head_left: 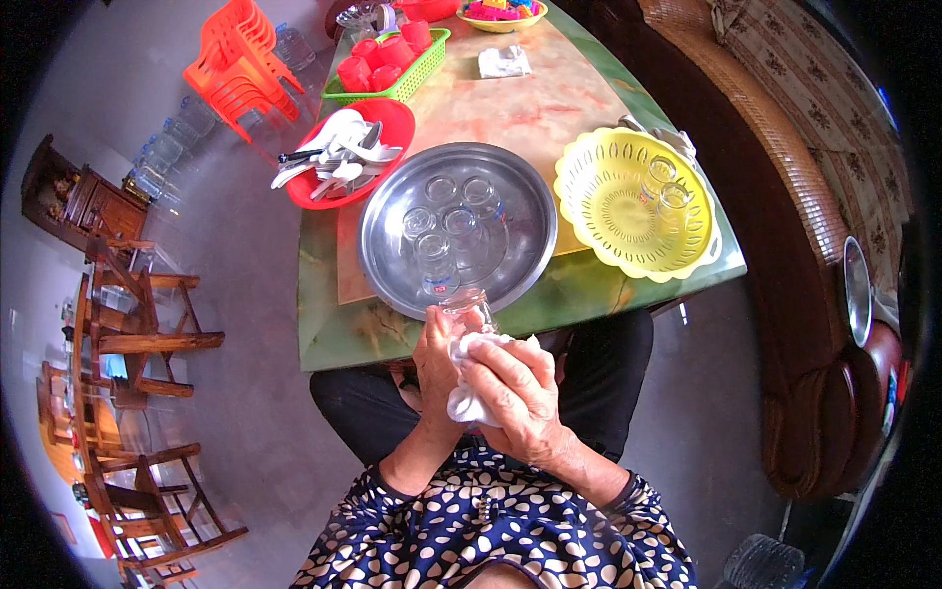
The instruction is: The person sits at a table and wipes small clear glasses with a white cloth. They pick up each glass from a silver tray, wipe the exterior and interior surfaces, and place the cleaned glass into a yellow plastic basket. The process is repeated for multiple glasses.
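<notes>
Just over the near rim of the steel basin [535,221], a clear drinking glass [467,304] is held between my two hands. My left hand [435,365] is closed around its left side. A white cloth [471,405] is gripped in my right hand [515,393] and pressed against the glass, hiding its lower part. Inside the basin, several similar clear glasses [437,257] stand grouped together. To the right, a yellow openwork plastic basket [620,247] holds two clear glasses [674,195] at its right side.
Left of the basin, a red bowl [403,123] carries white spoons and other utensils. Behind it, a green basket [432,67] contains red cups [386,78]. A folded white cloth [503,62] lies farther back, near a dish of colourful pieces [500,12]. Orange chairs [240,74] are stacked left.
</notes>
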### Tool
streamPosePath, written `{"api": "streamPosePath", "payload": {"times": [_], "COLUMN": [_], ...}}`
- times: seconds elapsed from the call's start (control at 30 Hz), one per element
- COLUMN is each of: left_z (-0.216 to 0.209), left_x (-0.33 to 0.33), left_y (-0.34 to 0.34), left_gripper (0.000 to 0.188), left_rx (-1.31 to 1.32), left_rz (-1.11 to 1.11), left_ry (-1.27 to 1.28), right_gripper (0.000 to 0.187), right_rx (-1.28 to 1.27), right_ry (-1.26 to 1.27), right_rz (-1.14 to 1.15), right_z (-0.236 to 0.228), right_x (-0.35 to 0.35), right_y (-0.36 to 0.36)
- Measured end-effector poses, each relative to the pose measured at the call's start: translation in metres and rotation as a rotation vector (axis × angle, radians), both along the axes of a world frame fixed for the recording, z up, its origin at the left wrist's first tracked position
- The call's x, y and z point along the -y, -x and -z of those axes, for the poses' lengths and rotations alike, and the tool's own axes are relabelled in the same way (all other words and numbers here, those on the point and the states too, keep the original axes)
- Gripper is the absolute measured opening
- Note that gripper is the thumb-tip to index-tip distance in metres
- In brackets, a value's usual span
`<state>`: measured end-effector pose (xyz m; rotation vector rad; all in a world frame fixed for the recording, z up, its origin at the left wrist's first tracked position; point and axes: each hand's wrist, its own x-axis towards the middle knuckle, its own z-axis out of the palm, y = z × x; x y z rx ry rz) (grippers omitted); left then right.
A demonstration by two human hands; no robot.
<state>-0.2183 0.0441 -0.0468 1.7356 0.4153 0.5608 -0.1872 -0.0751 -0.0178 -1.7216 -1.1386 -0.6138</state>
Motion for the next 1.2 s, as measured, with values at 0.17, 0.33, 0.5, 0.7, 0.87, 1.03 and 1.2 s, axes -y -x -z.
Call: {"api": "streamPosePath", "payload": {"times": [0.17,0.33,0.5,0.7,0.87,1.03,1.2], "left_z": [-0.01,-0.017,-0.024,-0.021,-0.018,-0.014,-0.012], "left_x": [0.013,0.015,0.019,0.013,0.003,0.0,0.001], "left_y": [-0.001,0.003,0.0,0.004,0.003,0.0,0.003], "left_gripper": [0.038,0.043,0.041,0.036,0.051,0.047,0.06], "left_rx": [0.266,0.229,0.288,0.246,0.164,0.21,0.24], "left_rz": [0.138,0.113,0.146,0.015,-0.032,-0.045,-0.05], "left_ry": [0.746,0.796,0.727,0.705,0.517,0.776,0.999], "right_gripper": [0.05,0.032,0.031,0.051,0.053,0.051,0.032], "right_rx": [-0.211,-0.862,-1.113,-0.583,-0.194,-0.357,-1.197], "right_ry": [-0.075,-0.198,-0.286,-0.146,-0.023,-0.089,-0.373], "right_rz": [-0.072,-0.171,-0.248,-0.202,-0.076,-0.118,-0.369], "right_z": [-0.002,-0.006,-0.008,-0.004,-0.002,0.001,0.018], "right_x": [0.0,-0.004,-0.007,-0.008,-0.007,-0.009,-0.004], "right_y": [-0.014,-0.025,-0.031,-0.021,0.001,0.004,-0.002]}}
